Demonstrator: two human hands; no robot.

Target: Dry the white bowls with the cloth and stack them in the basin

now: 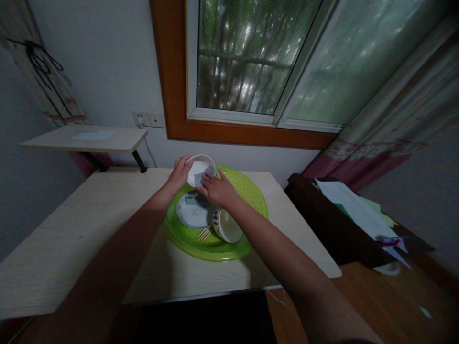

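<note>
My left hand [179,174] grips a white bowl [202,161] by its left rim, tilted so the inside faces me. Inside the bowl, the fingers of my right hand [218,188] press on a small grey cloth or paper piece [199,178]. Below them a white plate [191,217] with a faint pattern lies on a green round tray [247,184]; a greyish patch, whether paper or reflection I cannot tell, shows on it. A second bowl [229,227] with red marks rests on its side under my right wrist, beside some light wooden chopsticks [204,234].
The tray stands on a pale wooden table [143,272]. A raised shelf [86,138] with a sheet of paper [93,135] is at the back left. Behind are a window [244,62] and wall sockets [147,119]. To the right, papers [353,208] lie on dark brown furniture [322,229].
</note>
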